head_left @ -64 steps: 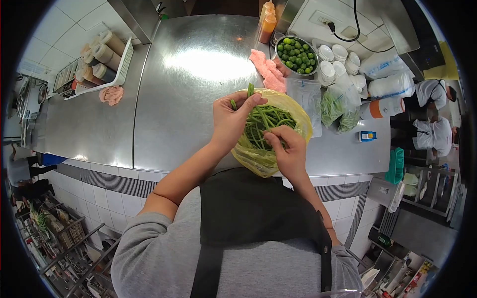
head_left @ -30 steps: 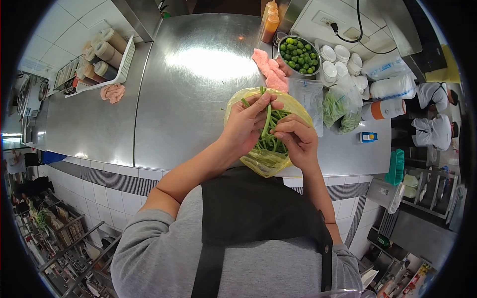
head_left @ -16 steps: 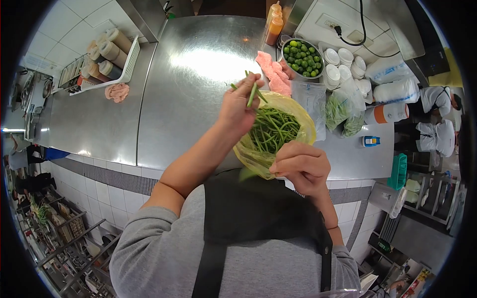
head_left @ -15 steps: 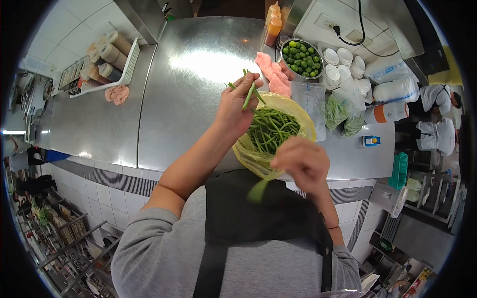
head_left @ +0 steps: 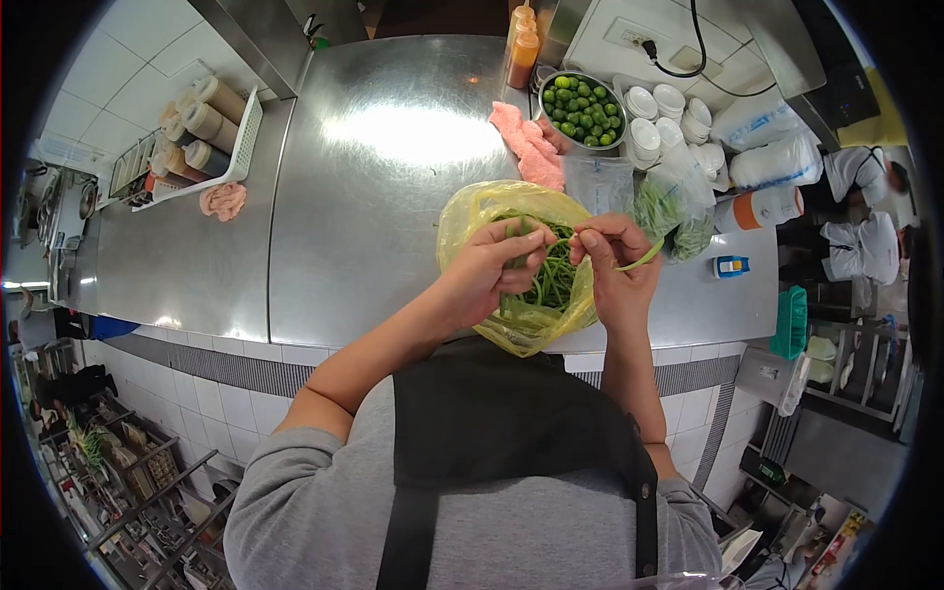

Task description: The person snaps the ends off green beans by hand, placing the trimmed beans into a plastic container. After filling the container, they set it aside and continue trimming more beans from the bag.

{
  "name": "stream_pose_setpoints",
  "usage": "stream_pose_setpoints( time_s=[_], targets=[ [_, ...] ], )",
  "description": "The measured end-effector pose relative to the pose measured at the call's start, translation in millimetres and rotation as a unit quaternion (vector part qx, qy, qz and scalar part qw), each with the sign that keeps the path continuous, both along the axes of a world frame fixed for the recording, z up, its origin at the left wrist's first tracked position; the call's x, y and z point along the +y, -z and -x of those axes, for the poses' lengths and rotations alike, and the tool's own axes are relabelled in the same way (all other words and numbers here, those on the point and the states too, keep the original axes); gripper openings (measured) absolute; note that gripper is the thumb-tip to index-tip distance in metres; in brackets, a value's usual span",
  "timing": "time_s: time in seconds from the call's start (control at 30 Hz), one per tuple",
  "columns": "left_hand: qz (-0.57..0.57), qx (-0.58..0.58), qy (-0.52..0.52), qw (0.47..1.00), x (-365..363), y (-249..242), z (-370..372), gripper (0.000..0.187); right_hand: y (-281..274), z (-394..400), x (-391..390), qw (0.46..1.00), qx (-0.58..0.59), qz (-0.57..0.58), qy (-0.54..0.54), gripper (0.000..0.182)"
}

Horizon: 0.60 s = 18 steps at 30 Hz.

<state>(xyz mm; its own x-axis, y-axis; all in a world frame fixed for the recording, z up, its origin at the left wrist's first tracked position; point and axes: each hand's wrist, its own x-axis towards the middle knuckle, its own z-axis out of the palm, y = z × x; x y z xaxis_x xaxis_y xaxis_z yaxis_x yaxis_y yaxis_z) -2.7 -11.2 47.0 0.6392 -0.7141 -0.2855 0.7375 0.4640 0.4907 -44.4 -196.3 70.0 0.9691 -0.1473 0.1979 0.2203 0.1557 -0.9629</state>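
Observation:
A yellow plastic bag (head_left: 462, 211) stands open on the steel counter, with many long green beans (head_left: 556, 278) inside. Over its left side is my left hand (head_left: 497, 264), closed, thumb and finger pinched, with green bean pieces between the fingers. My right hand (head_left: 621, 270), also closed, grips a single green bean (head_left: 644, 258) whose end sticks out to the right. The fingertips of both hands are close together above the bag, at the bean's other end. Whether the two hands share that one bean is hard to make out.
Behind the bag lie a pink cloth (head_left: 529, 146) and a metal bowl (head_left: 543, 96) of green limes. White lidded cups (head_left: 644, 140), bagged greens (head_left: 657, 208) and a blue-and-white item (head_left: 731, 266) are to the right. A white basket (head_left: 246, 133) of sauce bottles stands far left.
My left hand has lowered from above the bag toward its left side. My right hand, blurred near the apron before, has risen to meet it, now holding a bean.

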Motion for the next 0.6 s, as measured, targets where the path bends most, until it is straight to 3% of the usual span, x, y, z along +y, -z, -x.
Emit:
stream_pose_setpoints(
  time_s=[0.1, 0.13, 0.17, 0.2, 0.27, 0.33, 0.4, 0.47, 0.5, 0.57, 0.6],
  targets=[
    [-0.091, -0.102, -0.040, 0.990, 1, -9, 4, 0.012, 1, 3, 5, 0.998, 0.026, 0.062, 0.003, 0.005],
    [-0.193, -0.307, -0.123, 0.924, 0, -14, 4, 0.012, 1, 4, 6, 0.994, 0.053, 0.092, 0.000, 0.005],
    [-0.282, -0.492, -0.199, 0.799, 0, -20, 4, 0.013, 3, 5, 6, 0.994, 0.053, 0.092, 0.002, 0.005],
    [-0.281, -0.493, -0.197, 0.800, 0, -26, 4, 0.013, 6, 6, 6, 0.990, 0.069, 0.122, -0.029, 0.007],
    [-0.284, -0.609, -0.188, 0.716, -3, -36, 8, 0.015, 10, 6, 7, 0.983, 0.086, 0.152, -0.059, 0.008],
    [-0.322, -0.582, -0.159, 0.730, -7, -31, 9, 0.016, 11, 5, 12, 0.929, 0.042, 0.357, -0.082, 0.011],
    [-0.357, -0.554, -0.130, 0.741, -5, -24, 6, 0.017, 13, 7, 19, 0.947, 0.080, 0.300, -0.079, 0.012],
    [-0.360, -0.440, -0.016, 0.822, 1, -18, 0, 0.015, 13, 8, 20, 0.952, 0.042, 0.295, -0.061, 0.010],
    [-0.359, -0.439, -0.015, 0.823, 4, -17, 0, 0.015, 13, 9, 19, 0.952, 0.044, 0.296, -0.061, 0.010],
    [-0.273, -0.347, -0.050, 0.896, 9, -18, -2, 0.013, 11, 9, 12, 0.891, 0.099, 0.441, -0.053, 0.013],
    [-0.273, -0.347, -0.050, 0.896, 11, -20, -5, 0.013, 16, 9, 7, 0.890, 0.099, 0.441, -0.052, 0.013]
  ],
)
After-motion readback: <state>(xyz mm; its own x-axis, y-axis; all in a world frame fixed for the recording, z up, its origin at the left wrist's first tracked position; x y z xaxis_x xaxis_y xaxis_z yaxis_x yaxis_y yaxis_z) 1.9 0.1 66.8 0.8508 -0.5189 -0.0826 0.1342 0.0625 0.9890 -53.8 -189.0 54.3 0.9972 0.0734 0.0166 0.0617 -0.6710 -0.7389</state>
